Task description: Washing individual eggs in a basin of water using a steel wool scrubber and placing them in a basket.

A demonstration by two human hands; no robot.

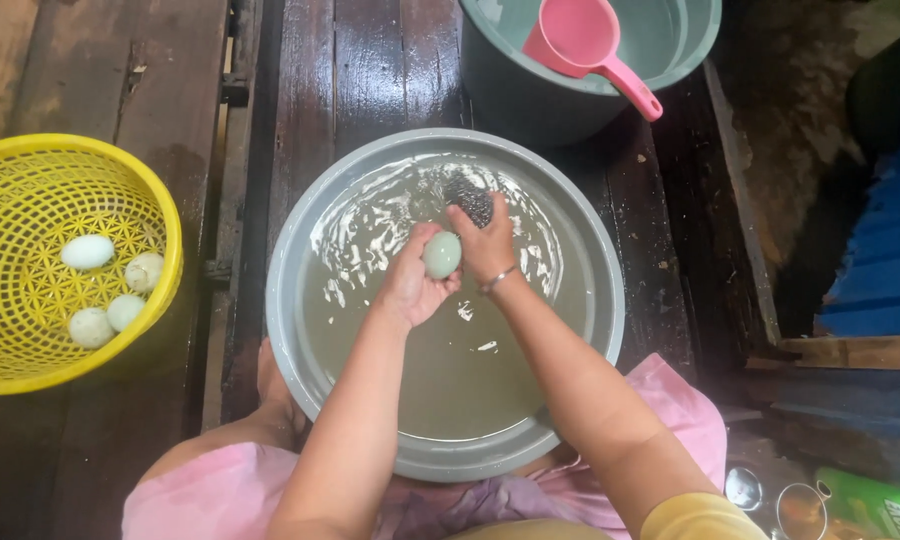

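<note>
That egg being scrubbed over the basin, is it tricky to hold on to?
Probably slippery: the egg is wet, held in the left hand over the water-filled basin. Likely fragile, so the right hand with the scourer should rub gently. Being rounded, it would roll if set down.

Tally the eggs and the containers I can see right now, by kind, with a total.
Eggs in the yellow basket: 4
Egg held in the left hand over the grey basin: 1
Basins of water (grey basin, teal tub): 2
Baskets: 1
Pink scoop: 1
Scouring pad in the right hand: 1
Total: 10
</note>
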